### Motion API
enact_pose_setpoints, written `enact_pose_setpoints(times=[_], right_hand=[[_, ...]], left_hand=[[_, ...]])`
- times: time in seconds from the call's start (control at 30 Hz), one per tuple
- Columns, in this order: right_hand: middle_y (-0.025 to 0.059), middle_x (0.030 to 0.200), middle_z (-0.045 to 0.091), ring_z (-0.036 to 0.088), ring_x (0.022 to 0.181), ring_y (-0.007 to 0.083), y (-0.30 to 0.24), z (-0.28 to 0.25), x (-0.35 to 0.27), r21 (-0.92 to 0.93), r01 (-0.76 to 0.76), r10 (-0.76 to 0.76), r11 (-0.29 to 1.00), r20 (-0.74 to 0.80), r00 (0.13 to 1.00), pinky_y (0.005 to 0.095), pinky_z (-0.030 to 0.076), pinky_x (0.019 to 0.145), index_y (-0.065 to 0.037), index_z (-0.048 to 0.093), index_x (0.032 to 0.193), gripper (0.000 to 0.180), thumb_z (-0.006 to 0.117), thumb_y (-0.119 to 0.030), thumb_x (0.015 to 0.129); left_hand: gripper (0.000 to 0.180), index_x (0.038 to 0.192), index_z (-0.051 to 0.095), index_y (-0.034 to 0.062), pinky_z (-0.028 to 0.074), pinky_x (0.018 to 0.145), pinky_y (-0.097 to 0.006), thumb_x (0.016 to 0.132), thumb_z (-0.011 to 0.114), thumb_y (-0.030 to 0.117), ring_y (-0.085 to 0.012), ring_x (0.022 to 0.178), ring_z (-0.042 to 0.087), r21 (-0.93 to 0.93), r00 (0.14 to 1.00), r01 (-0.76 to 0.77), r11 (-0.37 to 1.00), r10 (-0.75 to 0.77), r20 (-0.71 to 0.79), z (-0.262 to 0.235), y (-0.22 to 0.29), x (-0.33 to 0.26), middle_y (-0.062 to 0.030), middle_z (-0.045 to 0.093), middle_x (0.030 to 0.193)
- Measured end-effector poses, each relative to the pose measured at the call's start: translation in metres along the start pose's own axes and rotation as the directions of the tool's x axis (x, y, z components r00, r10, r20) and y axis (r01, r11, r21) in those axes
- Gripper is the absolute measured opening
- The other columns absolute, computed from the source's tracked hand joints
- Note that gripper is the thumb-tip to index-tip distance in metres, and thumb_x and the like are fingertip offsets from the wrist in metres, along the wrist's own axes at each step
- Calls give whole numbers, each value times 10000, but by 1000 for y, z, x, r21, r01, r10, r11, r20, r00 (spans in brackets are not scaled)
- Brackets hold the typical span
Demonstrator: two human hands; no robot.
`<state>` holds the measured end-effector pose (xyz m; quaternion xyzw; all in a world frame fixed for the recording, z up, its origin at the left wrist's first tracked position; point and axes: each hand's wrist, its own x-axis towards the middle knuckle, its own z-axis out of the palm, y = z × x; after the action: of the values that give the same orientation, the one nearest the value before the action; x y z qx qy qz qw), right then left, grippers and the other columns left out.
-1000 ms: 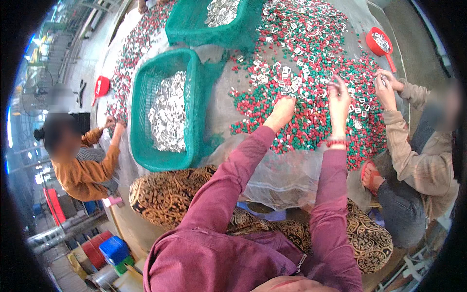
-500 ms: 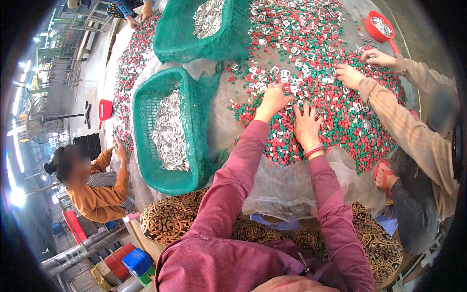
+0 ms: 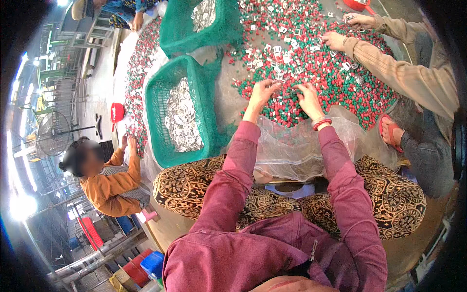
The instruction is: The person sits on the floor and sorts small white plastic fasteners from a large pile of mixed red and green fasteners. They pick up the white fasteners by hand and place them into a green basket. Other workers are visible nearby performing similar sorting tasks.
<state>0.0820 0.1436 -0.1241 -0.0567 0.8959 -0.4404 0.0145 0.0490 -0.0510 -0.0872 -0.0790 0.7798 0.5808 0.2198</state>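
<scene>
In front of me lies a spread-out heap of small red, green and white pieces [image 3: 340, 78], with white frame-shaped buckles [image 3: 277, 50] scattered among them. My left hand [image 3: 262, 93] is at the near part of the heap, thumb and fingers pinched together. A whitish bit shows by its fingertips, too small to name for certain. Close by on the right, my right hand [image 3: 310, 101] is over the pieces with its fingers bent and apart from the thumb. It wears a red bracelet, and I see nothing in its grasp.
A green mesh-lined basket [image 3: 152, 114] holding white buckles stands left of my hands; a similar green basket [image 3: 170, 46] stands beyond it. Co-workers' hands [image 3: 335, 41] work in the heap at right. A red scoop [image 3: 116, 113] lies far left. Translucent netting [image 3: 287, 151] borders the heap's near edge.
My view has shifted, so the heap and baskets sit higher in the picture. My left hand has closed to a pinch; my right hand has gone from flat and spread to bent fingers.
</scene>
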Motion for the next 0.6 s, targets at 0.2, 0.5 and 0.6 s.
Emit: enact_pose_setpoints(times=[0.2, 0.5, 0.6], right_hand=[[52, 1109, 546, 562, 845, 98, -33, -45, 3, 617, -415, 325, 668, 260, 909, 225, 468, 666, -60, 540, 1224, 420, 549, 29, 814], [99, 971, 622, 636, 783, 173, -42, -67, -5, 861, -368, 276, 351, 280, 919, 279, 553, 625, -26, 531, 1190, 302, 466, -183, 941], [84, 908, 652, 637, 743, 146, -19, -73, -4, 709, -301, 399, 637, 31, 916, 244, 522, 571, -27, 616, 1079, 242, 489, -113, 891]], left_hand=[[113, 912, 582, 34, 483, 587, -262, 885, 579, 144, -112, 679, 546, -681, 988, 143, 718, -59, 146, 15, 33, -33, -23, 575, 790], [39, 844, 511, 83, 468, 623, -298, 830, 523, 117, -156, 710, 525, -881, 996, 17, 472, 71, 57, 21, 59, -57, -38, 541, 798], [184, 840, 530, 81, 474, 634, -344, 826, 487, 259, -226, 732, 543, -865, 981, -4, 501, 171, 94, 6, 56, -58, -83, 553, 826]])
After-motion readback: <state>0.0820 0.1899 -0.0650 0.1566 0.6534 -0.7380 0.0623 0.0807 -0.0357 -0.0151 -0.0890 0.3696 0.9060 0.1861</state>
